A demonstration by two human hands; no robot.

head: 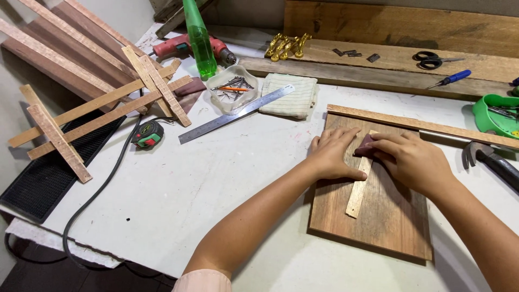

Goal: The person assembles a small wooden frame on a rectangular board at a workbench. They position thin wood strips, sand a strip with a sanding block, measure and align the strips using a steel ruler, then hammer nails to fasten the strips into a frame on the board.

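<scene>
Both of my hands lie side by side on the brown rectangular wooden board (378, 211) at the near right of the white table (216, 178). My left hand (332, 154) lies flat with fingers spread, pressing on the board and against the left edge of the thin pale wooden strip (358, 194), which runs near-to-far along the board's middle. My right hand (413, 159) is closed over a small piece of dark reddish sandpaper (365, 147), holding it down on the far end of that strip. Just beyond the board a long pale wooden batten (411, 123) lies across. To the right, a hammer with a black handle (489, 158) rests near a green plastic tray (494, 116). Further left lie a long steel ruler (238, 113), a folded cream cloth (289, 94), a clear dish of nails (232, 87), a green plastic bottle (199, 40), a red power drill (186, 47) and a black-and-green tape measure (147, 134). Crossed wooden slats (97, 111) sit at the far left.
</scene>
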